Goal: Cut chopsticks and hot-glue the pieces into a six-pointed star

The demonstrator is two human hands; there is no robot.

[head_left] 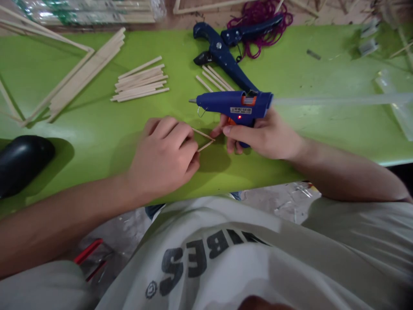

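Observation:
My left hand [169,150] is closed over two thin wooden sticks [205,144], whose far ends meet in a point on its right side. A blue glue gun [222,102] with a lit red light is in my right hand [258,133], its nozzle pointing left above my left hand. The index finger of my right hand reaches close to the point where the sticks meet. A long clear glue stick [322,100] runs out of the gun's back to the right. My left fingertips are hidden beneath the hand.
Short sticks [140,82] lie in a pile beside longer sticks [85,77]. A blue cutter [222,54] and purple cord [258,26] are behind the gun. A black mouse [26,161] sits at left on the green table [322,64]. Wooden frames lie at the upper left.

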